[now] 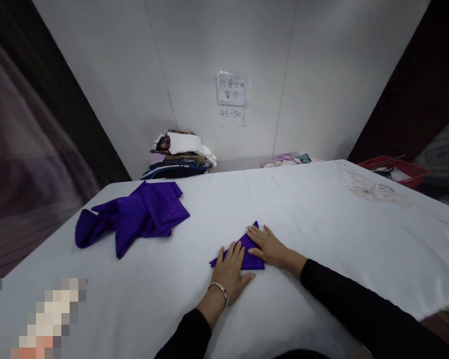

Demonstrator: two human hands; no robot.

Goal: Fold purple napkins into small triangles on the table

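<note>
A purple cloth napkin (252,262), folded into a triangle, lies flat near the middle of the white-covered table. One corner points away from me and another points left. My left hand (230,269), with a silver bangle at the wrist, rests flat on the napkin's left part, fingers stretched out. On its upper right side lies my right hand (270,248), its fingers spread over the cloth. Parts of the napkin are hidden under both hands. Farther left, a loose heap of crumpled purple cloth (145,214) sits on the table.
A white cloth (322,219) covers the table. Behind its far edge are a stack of folded clothes (181,154) and some pinkish fabric (282,159). A red basket (411,172) stands beyond the right side. Paper signs (232,94) hang on the wall. The lower left corner is pixelated.
</note>
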